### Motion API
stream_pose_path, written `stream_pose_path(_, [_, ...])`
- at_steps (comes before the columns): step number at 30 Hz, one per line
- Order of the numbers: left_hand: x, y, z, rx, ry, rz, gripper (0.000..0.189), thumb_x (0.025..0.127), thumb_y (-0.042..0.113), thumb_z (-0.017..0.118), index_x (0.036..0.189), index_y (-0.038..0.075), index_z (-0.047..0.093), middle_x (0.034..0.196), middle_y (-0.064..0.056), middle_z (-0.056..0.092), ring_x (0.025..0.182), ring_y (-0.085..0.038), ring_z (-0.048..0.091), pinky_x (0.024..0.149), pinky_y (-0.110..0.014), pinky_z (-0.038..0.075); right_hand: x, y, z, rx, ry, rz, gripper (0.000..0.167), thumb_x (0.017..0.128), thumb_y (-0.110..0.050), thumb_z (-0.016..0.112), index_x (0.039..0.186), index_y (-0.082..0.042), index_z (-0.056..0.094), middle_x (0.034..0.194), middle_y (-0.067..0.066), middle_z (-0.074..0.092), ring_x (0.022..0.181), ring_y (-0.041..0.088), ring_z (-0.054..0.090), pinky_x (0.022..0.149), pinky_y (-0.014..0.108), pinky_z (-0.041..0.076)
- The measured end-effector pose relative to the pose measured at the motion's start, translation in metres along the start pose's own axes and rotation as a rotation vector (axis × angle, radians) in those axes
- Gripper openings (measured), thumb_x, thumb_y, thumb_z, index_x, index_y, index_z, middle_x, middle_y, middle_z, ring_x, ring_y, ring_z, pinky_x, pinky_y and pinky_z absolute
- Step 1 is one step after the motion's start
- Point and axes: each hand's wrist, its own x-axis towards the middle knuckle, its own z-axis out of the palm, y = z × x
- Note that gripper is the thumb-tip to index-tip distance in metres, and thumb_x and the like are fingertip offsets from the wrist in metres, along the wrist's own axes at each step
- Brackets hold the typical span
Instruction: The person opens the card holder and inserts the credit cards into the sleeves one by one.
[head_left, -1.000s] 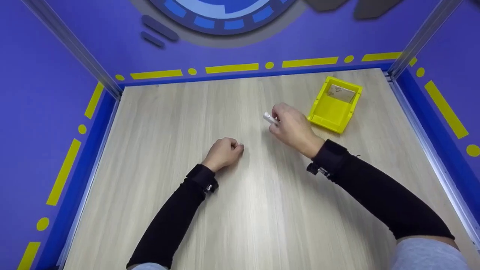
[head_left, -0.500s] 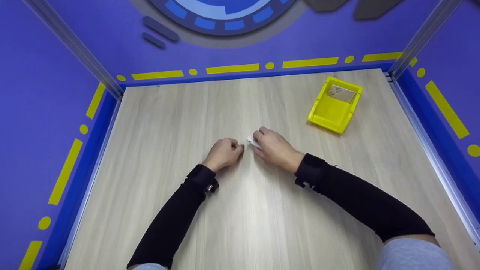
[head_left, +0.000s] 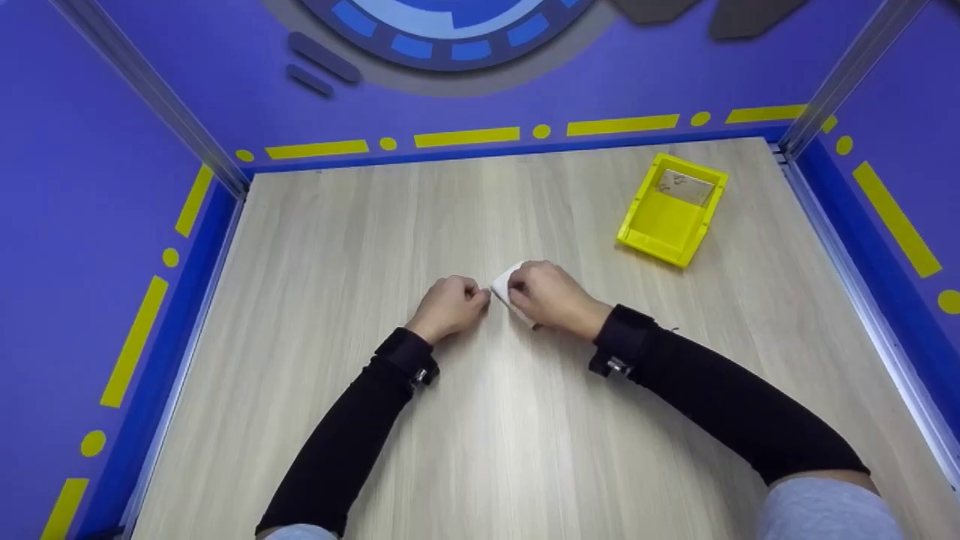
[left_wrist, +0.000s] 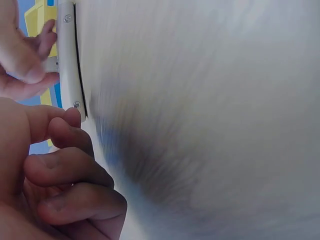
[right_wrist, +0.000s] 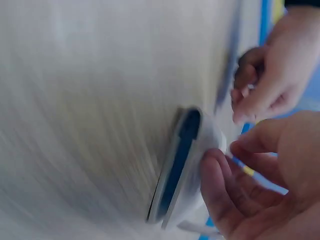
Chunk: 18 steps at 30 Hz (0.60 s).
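A small, flat white case (head_left: pixel 505 279) with a rounded end is near the middle of the table. Its dark blue inside (right_wrist: pixel 176 167) shows through a slit in the right wrist view. From the left wrist, the white edge (left_wrist: pixel 70 55) shows two small round fasteners. My right hand (head_left: pixel 553 294) pinches the case from its right side, its fingers partly covering it. Just left of the case, my left hand (head_left: pixel 450 307) rests with loosely curled fingers. Its fingertips are close to the case's corner; whether they touch it I cannot tell. I see nothing held in them.
A yellow bin (head_left: pixel 667 238) sits at the far right of the wood-grain table (head_left: pixel 360 232), with a pale label inside its far end. Blue panels (head_left: pixel 480 105) with yellow marks enclose the table at the back and sides.
My right hand has come left and nearer to me from beside the yellow bin, bringing the white case next to my left hand. The case now shows more of its broad face.
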Motion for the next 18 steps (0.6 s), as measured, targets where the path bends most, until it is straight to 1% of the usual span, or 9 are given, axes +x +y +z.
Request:
stream_pose_path(2, [-0.001,0.001,-0.002,0.000,-0.005,-0.012,0.041,0.107,0.033,0.066,0.069,0.019,0.062,0.062,0.009,0.051,0.059,-0.012,0.048,0.058,-0.029,0.036,0.002,0.003,-0.007,0.043,0.008,0.063,0.020,0.100,-0.016,0.070,0.107,-0.001,0.083,0.104,0.015,0.081,0.094,0.031,0.075,0.088,0.047,0.061])
stream_pose_path(4, [-0.002,0.005,-0.002,-0.005,-0.012,-0.021,0.040,0.107,0.034,0.066,0.070,0.019,0.064,0.063,0.008,0.052,0.059,-0.013,0.049,0.058,-0.029,0.037,0.003,0.007,-0.015,0.066,0.021,0.129,0.021,0.101,-0.018,0.071,0.105,-0.002,0.083,0.101,0.014,0.082,0.091,0.029,0.073,0.084,0.043,0.060])
stream_pose_path(7, [-0.002,0.011,-0.002,-0.014,-0.017,-0.024,0.040,0.107,0.035,0.066,0.071,0.019,0.066,0.064,0.009,0.052,0.060,-0.013,0.049,0.059,-0.030,0.037,0.002,0.014,-0.029,0.063,0.009,0.201,0.023,0.100,-0.023,0.070,0.091,-0.005,0.081,0.087,0.009,0.078,0.079,0.024,0.067,0.074,0.036,0.053])
stream_pose_path(9, [-0.001,0.014,-0.001,-0.021,-0.021,-0.028,0.040,0.107,0.035,0.065,0.070,0.019,0.065,0.064,0.009,0.050,0.061,-0.013,0.048,0.059,-0.030,0.036,0.000,0.018,-0.038,0.058,-0.032,0.253,0.026,0.100,-0.026,0.071,0.081,-0.009,0.078,0.078,0.004,0.072,0.074,0.021,0.061,0.069,0.033,0.048])
stream_pose_path(11, [-0.001,0.016,-0.001,-0.022,-0.029,-0.037,0.040,0.107,0.036,0.064,0.069,0.020,0.064,0.063,0.009,0.048,0.061,-0.013,0.047,0.060,-0.031,0.036,-0.001,0.021,-0.045,0.049,-0.097,0.307,0.031,0.100,-0.028,0.071,0.073,-0.013,0.072,0.070,-0.001,0.064,0.068,0.019,0.056,0.064,0.032,0.044])
stream_pose_path(13, [-0.001,0.017,0.001,-0.020,-0.045,-0.054,0.042,0.107,0.038,0.065,0.069,0.021,0.064,0.063,0.009,0.047,0.062,-0.013,0.047,0.062,-0.031,0.037,-0.003,0.025,-0.050,0.039,-0.166,0.360,0.035,0.099,-0.031,0.072,0.068,-0.017,0.068,0.064,-0.005,0.057,0.065,0.017,0.053,0.062,0.032,0.041])
stream_pose_path(15, [-0.001,0.018,0.002,-0.007,-0.057,-0.071,0.042,0.107,0.042,0.067,0.069,0.023,0.066,0.066,0.009,0.050,0.064,-0.013,0.049,0.064,-0.031,0.039,-0.005,0.028,-0.053,0.022,-0.222,0.385,0.038,0.099,-0.033,0.072,0.064,-0.018,0.065,0.060,-0.007,0.051,0.061,0.016,0.050,0.059,0.032,0.039])
stream_pose_path(18, [-0.002,0.020,0.006,0.016,-0.066,-0.088,0.042,0.105,0.050,0.071,0.070,0.025,0.069,0.072,0.010,0.056,0.069,-0.013,0.053,0.068,-0.031,0.041,-0.006,0.033,-0.051,-0.003,-0.265,0.376,0.040,0.097,-0.033,0.073,0.061,-0.017,0.066,0.055,-0.008,0.046,0.057,0.014,0.046,0.057,0.031,0.036])
